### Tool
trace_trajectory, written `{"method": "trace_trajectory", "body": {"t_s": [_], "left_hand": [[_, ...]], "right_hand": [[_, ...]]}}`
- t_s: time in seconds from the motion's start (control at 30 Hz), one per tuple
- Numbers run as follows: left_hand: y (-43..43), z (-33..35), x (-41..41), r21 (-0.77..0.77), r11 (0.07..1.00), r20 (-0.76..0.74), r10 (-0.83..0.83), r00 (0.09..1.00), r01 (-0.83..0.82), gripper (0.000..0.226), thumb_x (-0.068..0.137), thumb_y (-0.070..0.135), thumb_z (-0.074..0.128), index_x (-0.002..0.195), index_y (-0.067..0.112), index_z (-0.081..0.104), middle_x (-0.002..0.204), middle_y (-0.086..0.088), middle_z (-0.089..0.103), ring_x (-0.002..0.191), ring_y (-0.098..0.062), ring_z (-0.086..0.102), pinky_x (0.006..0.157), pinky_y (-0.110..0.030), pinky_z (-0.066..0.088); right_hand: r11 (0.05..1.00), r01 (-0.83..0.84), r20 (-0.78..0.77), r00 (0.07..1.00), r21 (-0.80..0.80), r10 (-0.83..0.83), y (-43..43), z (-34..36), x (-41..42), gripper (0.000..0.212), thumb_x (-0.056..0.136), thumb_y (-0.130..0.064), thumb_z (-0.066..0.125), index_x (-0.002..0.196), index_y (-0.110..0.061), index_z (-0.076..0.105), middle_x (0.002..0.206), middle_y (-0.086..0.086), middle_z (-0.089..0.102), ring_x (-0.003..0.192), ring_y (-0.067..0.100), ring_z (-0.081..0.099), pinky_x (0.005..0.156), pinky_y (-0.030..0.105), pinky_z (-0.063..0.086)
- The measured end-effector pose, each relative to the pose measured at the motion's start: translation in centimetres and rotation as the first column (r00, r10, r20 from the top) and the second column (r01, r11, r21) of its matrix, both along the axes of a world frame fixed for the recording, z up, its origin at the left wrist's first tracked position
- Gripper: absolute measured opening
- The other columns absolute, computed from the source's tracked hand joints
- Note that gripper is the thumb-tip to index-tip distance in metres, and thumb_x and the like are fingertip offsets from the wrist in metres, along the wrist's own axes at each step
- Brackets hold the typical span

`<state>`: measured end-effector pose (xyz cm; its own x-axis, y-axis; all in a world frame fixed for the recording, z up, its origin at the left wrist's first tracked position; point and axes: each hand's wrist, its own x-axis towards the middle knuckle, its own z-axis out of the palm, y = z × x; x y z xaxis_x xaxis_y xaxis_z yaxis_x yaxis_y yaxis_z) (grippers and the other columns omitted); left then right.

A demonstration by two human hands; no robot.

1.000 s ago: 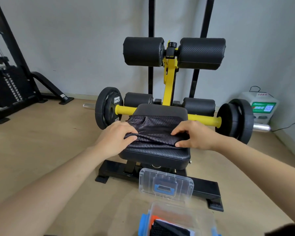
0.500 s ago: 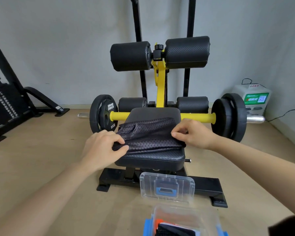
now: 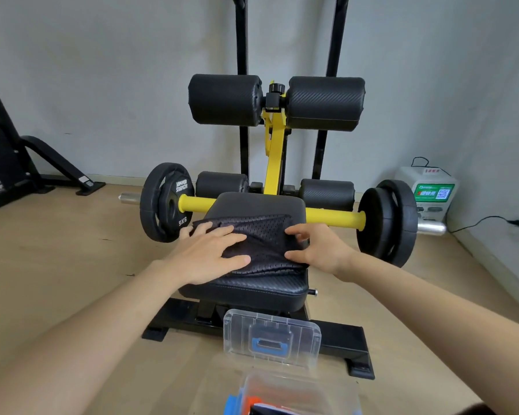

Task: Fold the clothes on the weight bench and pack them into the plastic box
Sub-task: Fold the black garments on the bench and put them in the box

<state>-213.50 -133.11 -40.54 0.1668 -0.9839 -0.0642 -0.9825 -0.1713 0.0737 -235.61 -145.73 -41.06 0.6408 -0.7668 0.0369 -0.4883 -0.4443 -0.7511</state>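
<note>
Pressing mesh garment (image 3: 267, 239) on bench seat (image 3: 261, 290) | weight plate (image 3: 165, 202) near left hand (image 3: 204, 256)

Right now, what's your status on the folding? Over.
Left grip flat, pressing black mesh garment on bench seat. Right grip pinches its right edge. Plastic box open, lid off, nothing in the way.

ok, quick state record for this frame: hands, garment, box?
item: dark mesh garment, rumpled, on the bench seat
left: left hand flat, pressing the garment
right: right hand pinching the garment's right edge
container: plastic box open on the floor, clothes inside
cover: lid off, between box and bench
stage: folding, garment not yet packed
</note>
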Motion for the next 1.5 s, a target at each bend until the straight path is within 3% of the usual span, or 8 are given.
{"method": "trace_trajectory", "body": {"t_s": [0.2,0.37,0.57,0.7,1.0,1.17,1.33,1.5], "left_hand": [[0.3,0.0,-0.3,0.036,0.999,-0.087,0.011,0.996,-0.007,0.091,0.070,0.091,0.019,0.152,0.053,0.018,0.166,0.021,0.005,0.154,-0.019,0.003,0.119,-0.058,0.012],[0.1,-0.5,-2.2,-0.025,0.995,-0.097,-0.094,0.991,0.092,0.070,0.091,0.075,0.036,0.154,0.049,0.020,0.166,0.020,0.006,0.153,-0.012,0.002,0.120,-0.051,0.012],[0.0,-1.3,-2.2,-0.071,0.989,-0.085,-0.132,0.988,0.127,0.072,0.090,0.076,0.038,0.154,0.048,0.021,0.166,0.019,0.007,0.153,-0.013,0.002,0.119,-0.051,0.015],[0.5,-1.1,-1.8,-0.098,0.985,-0.105,-0.149,0.983,0.139,0.074,0.087,0.078,0.040,0.153,0.049,0.024,0.165,0.020,0.011,0.152,-0.012,0.003,0.119,-0.050,0.019],[4.6,-0.7,2.9,-0.344,0.935,-0.240,-0.180,0.954,0.090,0.048,0.078,0.072,0.052,0.118,0.049,0.066,0.121,0.031,0.055,0.119,0.002,0.050,0.100,-0.040,0.047],[6.5,-1.9,4.3,-0.258,0.960,-0.262,-0.180,0.948,0.111,0.058,0.080,0.071,0.051,0.134,0.050,0.055,0.134,0.028,0.054,0.126,0.003,0.046,0.106,-0.037,0.042],[7.1,-1.5,5.1,-0.342,0.938,-0.277,-0.161,0.947,0.060,0.051,0.078,0.065,0.051,0.123,0.046,0.065,0.120,0.028,0.062,0.115,0.002,0.053,0.098,-0.040,0.048],[6.4,-1.0,4.3,-0.506,0.860,-0.227,-0.209,0.951,0.068,0.029,0.081,0.058,0.055,0.103,0.045,0.068,0.103,0.028,0.064,0.104,0.000,0.057,0.089,-0.041,0.051]], "right_hand": [[0.999,0.004,0.070,0.998,0.040,-0.006,-0.9,0.7,-0.7,0.059,0.084,-0.001,0.073,0.139,-0.008,0.054,0.120,0.002,0.061,0.104,0.014,0.059,0.101,0.031,0.049],[0.998,0.057,0.095,0.994,0.024,-0.059,-2.3,1.4,-3.7,0.058,0.087,0.002,0.069,0.140,-0.014,0.053,0.081,-0.012,0.051,0.059,0.007,0.046,0.054,0.008,0.043],[0.999,0.011,0.151,0.988,0.039,-0.017,-2.5,1.8,-5.4,0.058,0.084,-0.004,0.074,0.136,-0.026,0.058,0.105,0.015,0.062,0.072,0.013,0.043,0.068,0.016,0.046],[0.997,-0.059,0.206,0.976,-0.046,0.067,-1.3,3.2,-4.0,0.060,0.084,-0.006,0.075,0.136,-0.030,0.058,0.086,-0.001,0.053,0.074,0.010,0.043,0.073,0.018,0.044],[0.954,-0.272,0.133,0.948,-0.126,0.288,2.0,5.1,2.4,0.065,0.082,-0.011,0.077,0.140,-0.030,0.054,0.096,-0.023,0.053,0.077,0.008,0.050,0.086,0.026,0.048],[0.940,-0.333,0.051,0.940,-0.079,0.337,3.7,3.7,5.8,0.069,0.080,-0.013,0.079,0.141,-0.028,0.052,0.124,-0.004,0.060,0.088,0.014,0.057,0.082,0.021,0.051],[0.905,-0.424,0.069,0.905,0.050,0.420,4.9,3.2,6.6,0.073,0.078,-0.008,0.081,0.143,-0.017,0.050,0.132,-0.007,0.059,0.096,0.014,0.067,0.085,0.027,0.058],[0.908,-0.400,0.153,0.897,-0.121,0.415,5.0,3.9,4.4,0.064,0.075,-0.006,0.083,0.134,-0.020,0.060,0.125,-0.007,0.063,0.100,0.012,0.065,0.078,0.029,0.060]]}}
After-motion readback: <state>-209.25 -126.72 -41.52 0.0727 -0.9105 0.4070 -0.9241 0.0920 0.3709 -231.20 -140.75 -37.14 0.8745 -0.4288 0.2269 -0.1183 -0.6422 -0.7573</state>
